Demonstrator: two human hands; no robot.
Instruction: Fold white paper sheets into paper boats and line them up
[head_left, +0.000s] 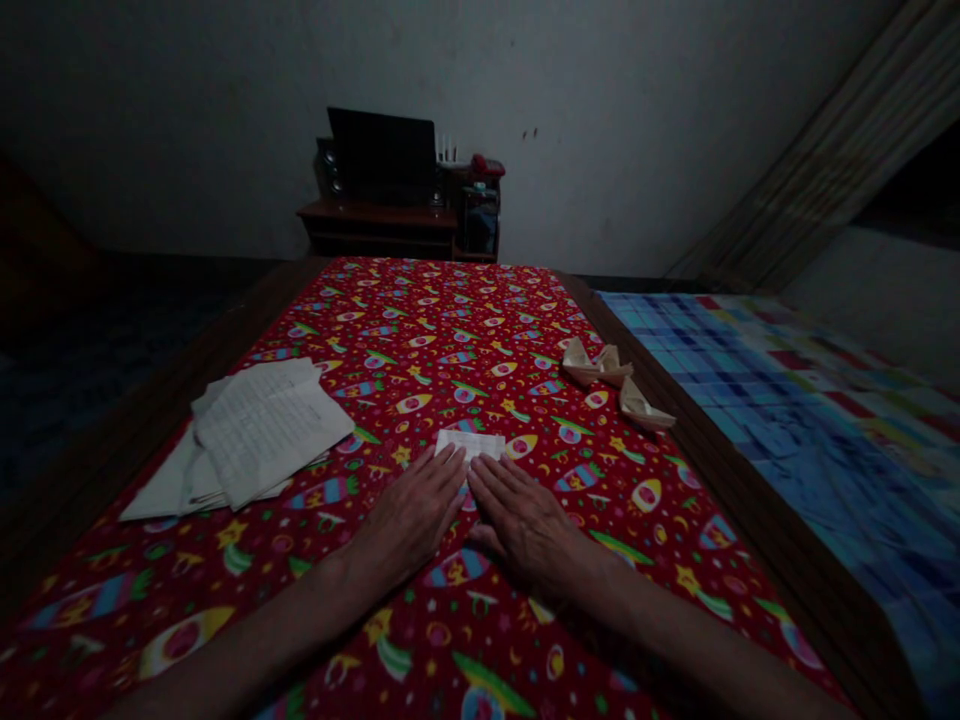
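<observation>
A small folded sheet of paper (471,441) lies flat on the red patterned cloth (450,345) in front of me. My left hand (421,503) rests on its near left part, with the fingers stretched out and flat. From the other side, my right hand (521,510) lies on the near right part, its fingers also extended and its thumb apart. The fingertips of both hands almost meet over the paper and hide its near edge.
To the left lies a loose stack of written paper sheets (266,425). Several folded paper boats (592,365) sit near the right edge of the cloth. Beyond stands a desk (375,218) with a monitor (384,155). A blue checked sheet (720,400) spreads at the right.
</observation>
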